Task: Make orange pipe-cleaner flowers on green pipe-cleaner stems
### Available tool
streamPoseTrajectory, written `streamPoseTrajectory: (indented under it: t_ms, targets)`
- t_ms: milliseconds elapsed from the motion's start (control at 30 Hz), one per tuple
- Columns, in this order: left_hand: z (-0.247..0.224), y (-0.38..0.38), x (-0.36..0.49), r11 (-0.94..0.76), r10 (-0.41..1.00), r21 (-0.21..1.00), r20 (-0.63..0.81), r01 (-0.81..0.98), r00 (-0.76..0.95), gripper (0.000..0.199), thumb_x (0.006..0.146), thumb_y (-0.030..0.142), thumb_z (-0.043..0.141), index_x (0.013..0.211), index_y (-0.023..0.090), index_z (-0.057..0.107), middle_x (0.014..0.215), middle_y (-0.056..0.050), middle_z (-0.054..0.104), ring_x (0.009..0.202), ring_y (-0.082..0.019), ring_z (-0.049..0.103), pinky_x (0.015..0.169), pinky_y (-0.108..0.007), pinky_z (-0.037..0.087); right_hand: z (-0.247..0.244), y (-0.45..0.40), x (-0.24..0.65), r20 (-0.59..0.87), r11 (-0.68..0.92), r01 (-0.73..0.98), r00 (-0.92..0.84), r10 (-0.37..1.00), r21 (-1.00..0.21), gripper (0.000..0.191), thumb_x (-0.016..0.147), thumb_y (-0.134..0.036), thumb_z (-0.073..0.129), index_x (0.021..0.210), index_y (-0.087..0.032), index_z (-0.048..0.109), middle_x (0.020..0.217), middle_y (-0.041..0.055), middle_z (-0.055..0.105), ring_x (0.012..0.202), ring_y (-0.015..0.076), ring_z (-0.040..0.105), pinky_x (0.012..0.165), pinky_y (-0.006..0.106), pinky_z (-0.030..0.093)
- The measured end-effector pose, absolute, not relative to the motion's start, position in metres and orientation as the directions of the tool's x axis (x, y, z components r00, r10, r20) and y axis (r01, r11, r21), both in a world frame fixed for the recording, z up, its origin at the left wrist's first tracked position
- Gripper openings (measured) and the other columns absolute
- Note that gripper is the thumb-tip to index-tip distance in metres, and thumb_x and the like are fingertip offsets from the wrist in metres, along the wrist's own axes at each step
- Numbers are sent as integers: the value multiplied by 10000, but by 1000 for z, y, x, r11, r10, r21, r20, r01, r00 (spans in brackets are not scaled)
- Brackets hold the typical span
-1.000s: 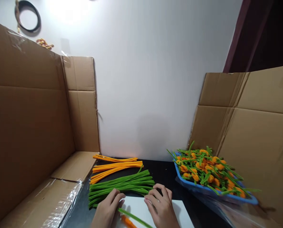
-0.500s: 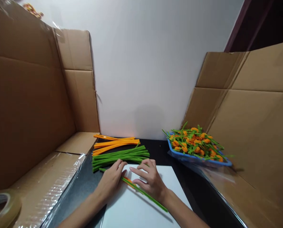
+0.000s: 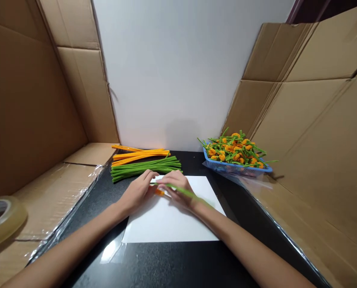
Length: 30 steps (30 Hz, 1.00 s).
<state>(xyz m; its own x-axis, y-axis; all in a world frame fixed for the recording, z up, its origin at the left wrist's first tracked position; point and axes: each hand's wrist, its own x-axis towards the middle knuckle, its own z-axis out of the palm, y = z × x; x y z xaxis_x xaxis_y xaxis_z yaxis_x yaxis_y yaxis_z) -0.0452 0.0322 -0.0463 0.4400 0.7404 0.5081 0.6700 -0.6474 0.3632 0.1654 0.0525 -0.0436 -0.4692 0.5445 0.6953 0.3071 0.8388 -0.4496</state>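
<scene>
Over the white sheet (image 3: 178, 224), my left hand (image 3: 140, 188) has its fingers closed around one end of a green stem (image 3: 182, 191). My right hand (image 3: 178, 190) pinches the same stem, whose free part slants to the right across that hand and is blurred. A small orange piece (image 3: 159, 193) shows between the two hands, low near the sheet. The fingertips of both hands are partly hidden.
Green stems (image 3: 145, 168) and orange stems (image 3: 140, 155) lie behind the sheet. A blue basket (image 3: 238, 168) of orange and green pieces stands at the back right. Tape (image 3: 16, 220) lies at left; cardboard walls (image 3: 316, 120) flank the table.
The view has tilted down, showing the sheet's front edge. My right hand has closed its spread fingers on the green stem, which has swung up across that hand.
</scene>
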Motion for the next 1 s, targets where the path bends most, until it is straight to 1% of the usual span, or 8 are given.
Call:
streamPoseTrajectory:
  t_ms: [133,267,400,500,600,733,833,1000]
  targets:
    - [-45,42,-56,-660,704,332,587,674,400,266,1026,249,365,1062,182,620,961,-50,674,853,-155,629,759,-263,484,-37,65,174,557,570,115,-129,821,-814,341,898,-536,642,872,-218,761,867,72,732,793,208,655,739,350,486]
    - [-48,40,-48,-633,742,485,602,603,295,281,1025,311,376,993,175,620,904,-40,688,795,-153,628,736,-272,483,-34,65,164,290,273,-112,-185,939,-955,416,717,-562,791,857,-174,741,706,33,678,623,141,560,600,276,417]
    - [-48,30,-35,-611,791,614,504,500,348,291,1040,357,333,1003,177,559,822,-12,660,704,-140,588,689,-276,485,-41,53,144,120,62,-192,-305,945,-979,412,581,-429,902,835,-165,713,655,-1,663,582,115,522,561,244,368]
    - [-44,26,-38,-624,780,599,509,502,363,263,1039,367,369,1135,184,531,993,-48,675,865,-160,623,811,-313,507,-47,50,144,145,85,-237,-247,958,-968,389,629,-446,872,812,-155,690,684,17,684,619,118,551,602,246,401]
    - [-41,29,-47,-691,717,452,530,564,454,370,954,397,576,1262,196,539,1161,-96,657,1051,-219,606,933,-370,484,-53,55,155,134,90,-216,-195,972,-972,442,679,-535,819,821,-156,641,696,38,697,583,114,550,578,241,393]
    - [-47,41,-56,-724,684,291,415,625,600,136,932,288,606,1027,215,669,1000,-61,675,932,-214,596,828,-330,460,-57,58,162,208,193,-84,-226,952,-978,418,808,-584,674,858,-170,637,796,60,713,656,139,602,608,250,423]
    - [-53,48,-60,-660,739,322,443,678,508,162,955,168,494,1012,200,643,960,-49,652,890,-190,591,775,-291,445,-56,54,159,308,330,57,-239,921,-942,289,849,-465,660,903,-183,691,903,47,706,776,157,628,684,264,471]
    - [-49,40,-55,-665,742,390,444,637,502,211,1013,224,408,1142,210,574,1078,-58,640,946,-174,609,802,-273,449,-54,49,156,311,335,98,-201,929,-937,244,760,-395,763,848,-173,712,772,30,700,698,167,630,649,274,488]
